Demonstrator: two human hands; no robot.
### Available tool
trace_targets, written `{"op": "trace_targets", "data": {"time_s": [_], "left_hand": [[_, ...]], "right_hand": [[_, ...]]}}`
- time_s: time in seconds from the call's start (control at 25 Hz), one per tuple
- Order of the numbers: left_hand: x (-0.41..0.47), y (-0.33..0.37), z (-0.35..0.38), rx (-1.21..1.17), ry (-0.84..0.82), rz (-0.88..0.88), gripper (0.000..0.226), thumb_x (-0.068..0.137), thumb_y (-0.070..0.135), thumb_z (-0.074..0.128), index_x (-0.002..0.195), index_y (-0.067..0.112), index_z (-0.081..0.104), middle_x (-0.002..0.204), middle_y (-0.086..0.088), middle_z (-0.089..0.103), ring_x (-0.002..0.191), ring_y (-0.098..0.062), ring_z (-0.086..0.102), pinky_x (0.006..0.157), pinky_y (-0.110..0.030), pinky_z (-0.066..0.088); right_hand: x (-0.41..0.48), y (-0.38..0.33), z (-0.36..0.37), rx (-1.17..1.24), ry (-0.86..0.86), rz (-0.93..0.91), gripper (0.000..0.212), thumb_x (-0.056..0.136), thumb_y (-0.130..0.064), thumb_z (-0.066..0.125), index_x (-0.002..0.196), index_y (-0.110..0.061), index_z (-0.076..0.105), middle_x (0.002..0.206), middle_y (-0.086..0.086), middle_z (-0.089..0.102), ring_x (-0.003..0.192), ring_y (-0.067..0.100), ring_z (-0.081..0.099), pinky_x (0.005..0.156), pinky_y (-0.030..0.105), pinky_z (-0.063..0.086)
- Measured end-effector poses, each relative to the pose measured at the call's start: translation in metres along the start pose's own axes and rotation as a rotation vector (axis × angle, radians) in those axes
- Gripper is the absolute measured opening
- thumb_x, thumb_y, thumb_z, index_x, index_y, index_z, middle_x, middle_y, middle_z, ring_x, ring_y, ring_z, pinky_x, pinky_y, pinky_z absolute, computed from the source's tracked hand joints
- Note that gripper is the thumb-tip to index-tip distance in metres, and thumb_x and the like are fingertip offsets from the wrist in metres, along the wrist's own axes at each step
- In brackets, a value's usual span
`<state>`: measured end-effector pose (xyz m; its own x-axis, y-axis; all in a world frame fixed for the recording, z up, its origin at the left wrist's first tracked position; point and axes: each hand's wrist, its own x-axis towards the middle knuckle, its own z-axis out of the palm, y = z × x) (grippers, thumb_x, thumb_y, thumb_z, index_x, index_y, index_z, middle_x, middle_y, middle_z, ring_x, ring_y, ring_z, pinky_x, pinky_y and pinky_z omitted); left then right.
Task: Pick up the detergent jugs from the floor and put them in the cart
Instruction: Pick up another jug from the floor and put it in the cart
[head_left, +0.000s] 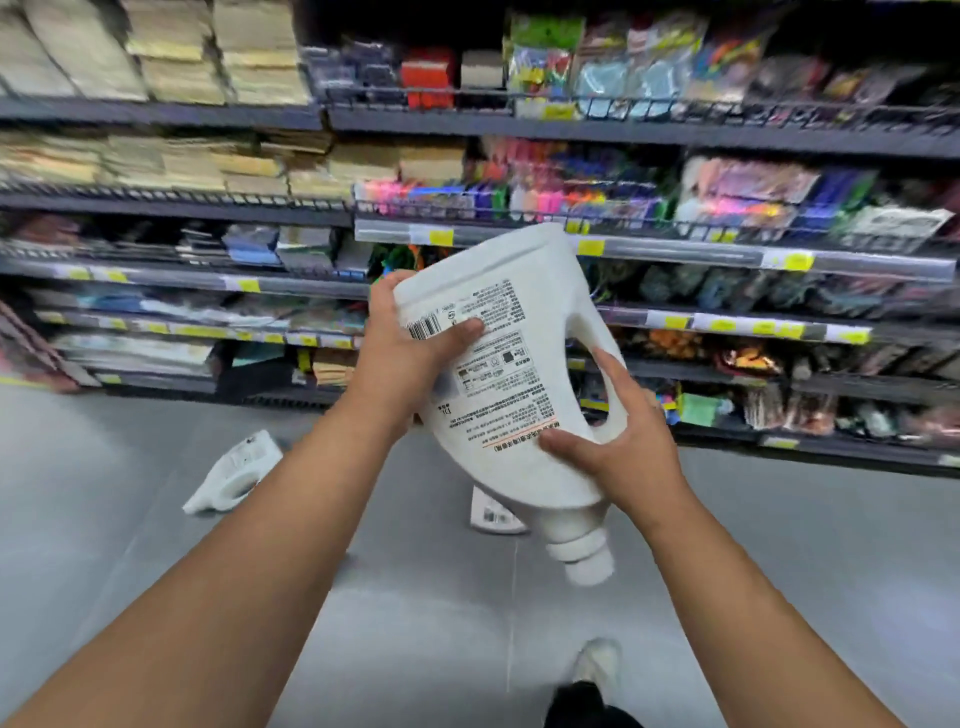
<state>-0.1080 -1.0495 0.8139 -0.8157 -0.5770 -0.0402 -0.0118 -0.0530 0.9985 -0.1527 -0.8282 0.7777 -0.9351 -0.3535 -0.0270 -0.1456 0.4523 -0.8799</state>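
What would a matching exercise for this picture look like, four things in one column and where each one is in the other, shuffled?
Things:
1. held jug
2. floor jug
3. shoe
4. yellow price tags

Places:
A. along the shelf edges
B. lying on the grey floor, at the left
C. between the left hand and right hand, cap pointing down
D. at the bottom of the view

Pairs: 1-C, 2-B, 3-D, 4-A

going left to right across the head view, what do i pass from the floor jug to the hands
detergent jug lying on the floor -> left hand -> held detergent jug -> right hand
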Motion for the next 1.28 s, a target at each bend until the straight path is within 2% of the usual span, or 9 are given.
{"op": "trace_targets", "data": {"time_s": [0.16, 0.28, 0.52, 0.6, 0.68, 0.88, 0.96, 1.08, 1.28], "left_hand": [[0.004, 0.037, 0.092, -0.036, -0.087, 0.048, 0.068, 0.067, 0.012, 0.087, 0.115, 0.033, 0.045, 0.117, -0.005, 0.066, 0.105, -0.022, 0.067, 0.091, -0.049, 0.056], [0.003, 0.057, 0.176, -0.063, -0.158, 0.067, 0.070, 0.072, 0.006, 0.084, 0.125, 0.024, 0.043, 0.118, -0.006, 0.066, 0.106, -0.023, 0.066, 0.092, -0.046, 0.056], [-0.005, 0.070, 0.345, -0.138, -0.302, 0.082, 0.064, 0.074, 0.009, 0.084, 0.119, 0.031, 0.045, 0.114, -0.004, 0.067, 0.103, -0.023, 0.068, 0.083, -0.041, 0.059], [-0.011, 0.073, 0.401, -0.156, -0.377, 0.065, 0.057, 0.076, 0.008, 0.081, 0.113, 0.035, 0.046, 0.110, -0.001, 0.068, 0.100, -0.020, 0.069, 0.078, -0.038, 0.060], [-0.018, 0.071, 0.453, -0.175, -0.450, 0.027, 0.058, 0.076, 0.007, 0.081, 0.115, 0.033, 0.047, 0.110, -0.002, 0.069, 0.099, -0.022, 0.070, 0.079, -0.039, 0.060], [-0.017, 0.064, 0.566, -0.170, -0.636, -0.027, 0.064, 0.076, 0.008, 0.081, 0.123, 0.031, 0.044, 0.113, -0.004, 0.069, 0.099, -0.022, 0.071, 0.080, -0.042, 0.060], [-0.015, 0.061, 0.615, -0.177, -0.716, -0.044, 0.063, 0.077, 0.006, 0.080, 0.123, 0.029, 0.044, 0.112, -0.005, 0.069, 0.099, -0.022, 0.070, 0.080, -0.038, 0.060], [-0.012, 0.056, 0.686, -0.182, -0.829, -0.064, 0.066, 0.076, 0.007, 0.081, 0.128, 0.025, 0.043, 0.114, -0.006, 0.068, 0.098, -0.021, 0.070, 0.080, -0.036, 0.060], [-0.004, 0.046, 0.816, -0.210, -1.046, -0.118, 0.065, 0.077, 0.002, 0.079, 0.127, 0.023, 0.043, 0.115, -0.006, 0.068, 0.101, -0.023, 0.070, 0.081, -0.040, 0.060]], "right_hand": [[0.007, 0.000, -0.096, -0.003, 0.094, -0.019, 0.097, 0.056, -0.044, 0.091, 0.135, -0.056, 0.038, 0.119, -0.004, 0.040, 0.110, 0.011, 0.041, 0.092, 0.027, 0.033], [0.016, 0.013, -0.173, -0.013, 0.173, -0.018, 0.096, 0.057, -0.041, 0.090, 0.137, -0.053, 0.038, 0.121, -0.002, 0.041, 0.107, 0.011, 0.041, 0.090, 0.024, 0.030], [0.023, 0.062, -0.320, -0.056, 0.330, 0.011, 0.097, 0.045, -0.055, 0.090, 0.122, -0.070, 0.035, 0.117, -0.005, 0.044, 0.101, 0.004, 0.046, 0.086, 0.022, 0.034], [0.018, 0.079, -0.366, -0.050, 0.398, 0.039, 0.095, 0.040, -0.058, 0.088, 0.117, -0.073, 0.035, 0.114, -0.007, 0.044, 0.100, -0.007, 0.046, 0.084, 0.019, 0.035], [0.010, 0.096, -0.405, -0.072, 0.462, 0.079, 0.099, 0.036, -0.063, 0.084, 0.123, -0.069, 0.035, 0.115, -0.007, 0.044, 0.100, -0.018, 0.040, 0.086, 0.021, 0.034], [0.006, 0.143, -0.477, -0.081, 0.600, 0.178, 0.099, 0.049, -0.051, 0.090, 0.131, -0.062, 0.036, 0.121, -0.006, 0.044, 0.104, 0.002, 0.043, 0.087, 0.024, 0.036], [0.008, 0.164, -0.505, -0.082, 0.667, 0.217, 0.099, 0.049, -0.055, 0.089, 0.131, -0.063, 0.035, 0.125, -0.006, 0.045, 0.102, 0.000, 0.042, 0.084, 0.021, 0.035], [0.014, 0.186, -0.546, -0.131, 0.776, 0.299, 0.099, 0.049, -0.057, 0.087, 0.132, -0.062, 0.033, 0.129, -0.004, 0.047, 0.107, 0.006, 0.040, 0.086, 0.025, 0.033], [0.029, 0.221, -0.613, -0.158, 0.979, 0.418, 0.101, 0.048, -0.055, 0.088, 0.136, -0.055, 0.038, 0.133, -0.002, 0.048, 0.110, 0.005, 0.039, 0.090, 0.027, 0.034]]}}
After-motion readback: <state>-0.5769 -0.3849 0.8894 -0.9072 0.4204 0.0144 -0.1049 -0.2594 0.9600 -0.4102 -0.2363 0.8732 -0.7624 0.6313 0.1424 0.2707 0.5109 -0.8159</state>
